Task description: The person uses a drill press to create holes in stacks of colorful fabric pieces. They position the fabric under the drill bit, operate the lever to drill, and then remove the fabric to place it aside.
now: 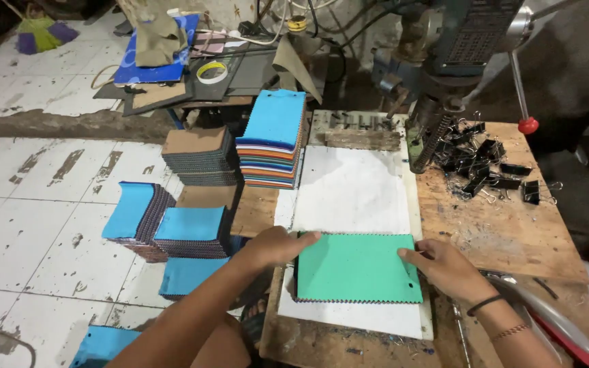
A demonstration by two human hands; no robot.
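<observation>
Both hands flat, fingers spread — left hand point(277, 247) and right hand point(441, 264) press opposite edges of a green zigzag-edged fabric swatch stack point(357, 268) on the white board point(352, 191) near the wooden worktop's point(506, 232) front edge

Matt green cloth swatch stack point(357, 267), rough scarred wooden bench point(506, 232), glossy black metal clips point(485, 170)
</observation>
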